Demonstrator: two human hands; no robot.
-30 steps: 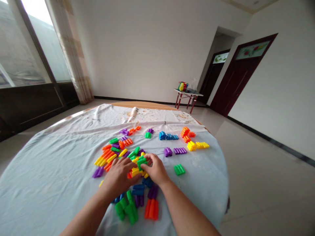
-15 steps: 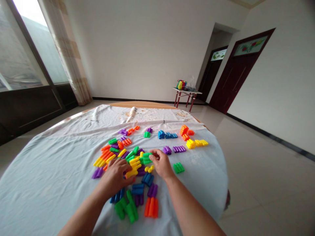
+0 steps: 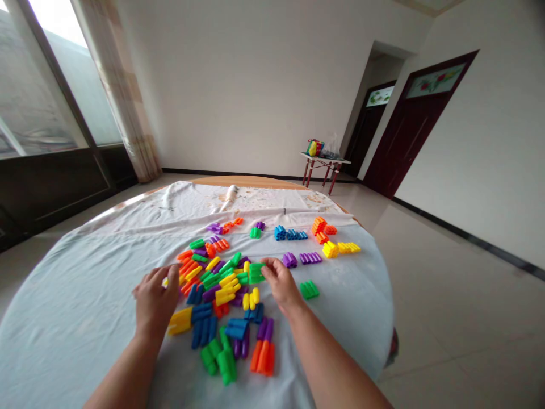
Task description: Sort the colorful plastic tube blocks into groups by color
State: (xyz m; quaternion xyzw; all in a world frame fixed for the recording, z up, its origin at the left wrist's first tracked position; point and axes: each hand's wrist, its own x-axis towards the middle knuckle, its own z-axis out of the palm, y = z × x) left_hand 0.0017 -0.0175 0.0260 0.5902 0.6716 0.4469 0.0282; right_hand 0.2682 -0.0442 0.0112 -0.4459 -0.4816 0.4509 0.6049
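My right hand (image 3: 279,281) pinches a green block (image 3: 256,273) at the right edge of a pile of colored plastic pieces. My left hand (image 3: 157,295) is at the pile's left side, fingers bent over purple and yellow pieces that it partly hides; whether it grips any is unclear. Between the hands lie yellow pieces (image 3: 227,291), green, purple, orange and blue ones. Nearer to me are a yellow block (image 3: 180,321), blue blocks (image 3: 204,332), green blocks (image 3: 225,363) and an orange block (image 3: 263,358) joined to purple.
Farther right on the cloth-covered table (image 3: 340,318) lie a green piece (image 3: 309,289), purple pieces (image 3: 310,258), yellow pieces (image 3: 348,247), blue pieces (image 3: 296,234) and orange pieces (image 3: 319,225). A small side table (image 3: 326,158) with a colorful bag stands by the wall.
My left hand has moved left, from the yellow pieces in the middle to the pile's left side, uncovering blue and yellow blocks. The green block in my right hand has turned slightly.
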